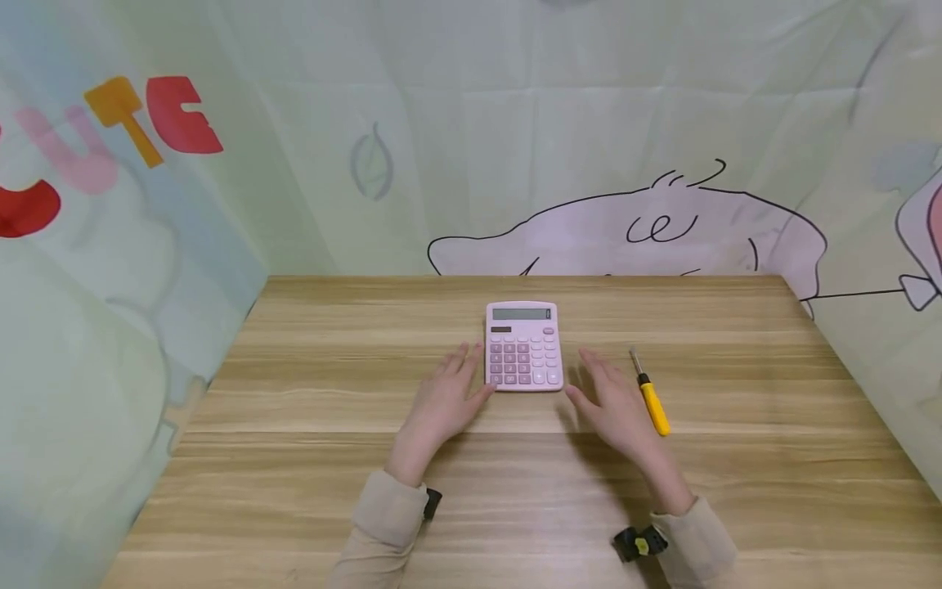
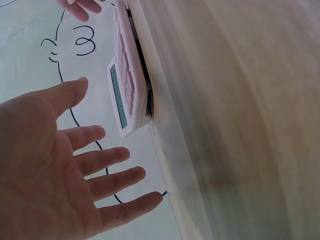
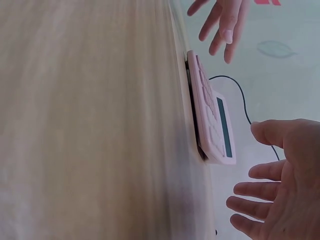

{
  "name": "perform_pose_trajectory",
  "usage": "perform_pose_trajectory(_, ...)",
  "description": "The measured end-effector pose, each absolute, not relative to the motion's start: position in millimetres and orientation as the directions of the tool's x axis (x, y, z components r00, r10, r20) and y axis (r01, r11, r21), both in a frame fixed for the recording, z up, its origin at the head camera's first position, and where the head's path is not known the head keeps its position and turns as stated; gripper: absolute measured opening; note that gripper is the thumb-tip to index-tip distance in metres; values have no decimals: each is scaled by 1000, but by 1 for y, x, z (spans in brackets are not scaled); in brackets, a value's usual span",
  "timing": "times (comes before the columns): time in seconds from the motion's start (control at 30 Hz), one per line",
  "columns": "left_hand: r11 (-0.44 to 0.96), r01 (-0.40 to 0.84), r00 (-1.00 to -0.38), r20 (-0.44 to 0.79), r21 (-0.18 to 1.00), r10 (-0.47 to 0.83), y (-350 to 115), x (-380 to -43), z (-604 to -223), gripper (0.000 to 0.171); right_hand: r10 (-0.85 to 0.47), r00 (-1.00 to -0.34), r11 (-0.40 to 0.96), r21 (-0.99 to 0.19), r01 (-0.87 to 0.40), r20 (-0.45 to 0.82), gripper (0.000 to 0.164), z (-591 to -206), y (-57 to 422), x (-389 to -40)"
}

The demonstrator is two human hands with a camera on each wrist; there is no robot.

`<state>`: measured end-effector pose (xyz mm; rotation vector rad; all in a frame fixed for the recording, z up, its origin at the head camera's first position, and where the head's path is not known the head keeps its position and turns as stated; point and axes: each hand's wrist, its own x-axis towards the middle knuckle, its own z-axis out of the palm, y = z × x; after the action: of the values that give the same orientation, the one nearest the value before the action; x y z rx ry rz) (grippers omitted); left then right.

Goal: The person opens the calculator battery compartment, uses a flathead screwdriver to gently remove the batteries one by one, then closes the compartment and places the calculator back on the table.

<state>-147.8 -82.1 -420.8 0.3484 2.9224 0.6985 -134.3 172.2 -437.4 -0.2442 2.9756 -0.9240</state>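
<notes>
A pink calculator (image 1: 524, 347) lies face up on the wooden table, its display at the far end. On its left side is my left hand (image 1: 445, 398), fingers spread and holding nothing. My right hand (image 1: 612, 402) is on the other side, also empty, with its fingers extended. The left wrist view shows the left palm (image 2: 55, 175) apart from the calculator (image 2: 125, 75). A similar gap separates the right hand (image 3: 285, 185) from the calculator (image 3: 212, 115) in the right wrist view. Just right of the right hand lies a screwdriver (image 1: 651, 396) with a yellow handle.
The wooden table (image 1: 316, 393) ends at a back edge against a printed cloth backdrop (image 1: 471, 164). A black band (image 1: 639, 543) is worn at the right wrist, beside the beige sleeve (image 1: 692, 544).
</notes>
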Motion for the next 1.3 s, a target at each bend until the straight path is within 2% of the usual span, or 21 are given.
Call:
perform_pose_trajectory(0.43,855,186,-967,-64,484,246,-82,-158,-424,69,-134,-991,805,-585,-99,-17,68,-441,170,-142)
perform_pose_trajectory(0.97,830,181,-965,-69,527,254,-75,-172,-426,69,-179,-982,736,-671,-87,-69,69,-446,169,-152)
perform_pose_trajectory(1.3,834,164,-954,-130,526,269,-73,-179,-431,70,-190,-981,747,-656,-111,-50,69,-451,166,-159)
